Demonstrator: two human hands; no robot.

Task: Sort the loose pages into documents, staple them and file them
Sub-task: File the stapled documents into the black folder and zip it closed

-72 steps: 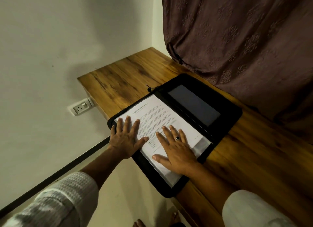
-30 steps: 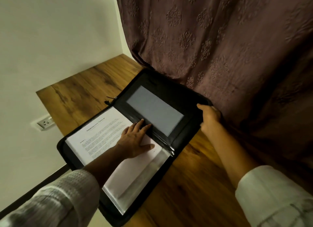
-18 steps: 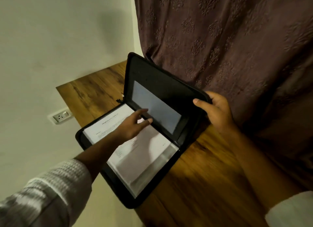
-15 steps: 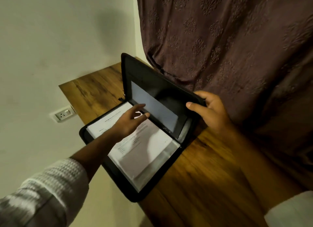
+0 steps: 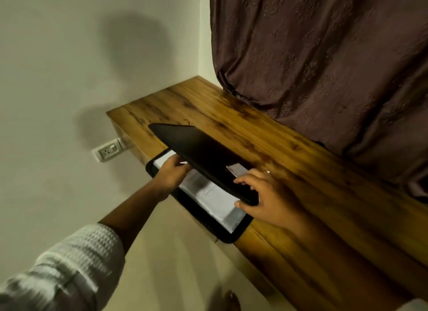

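A black zip folder lies at the near edge of the wooden desk, its lower half overhanging the edge. White printed pages lie inside it. The folder's cover is folded most of the way down over the pages. My right hand grips the cover's near corner, thumb under and fingers on top. My left hand rests on the pages beneath the cover, its fingertips hidden by it.
A brown patterned curtain hangs along the back of the desk. A white wall socket sits on the wall left of the desk. Bare floor and my foot show below the desk edge.
The cover, standing upright half a second ago, has swung down over the pages in my right hand. My left hand stays on the pages, now under the cover.
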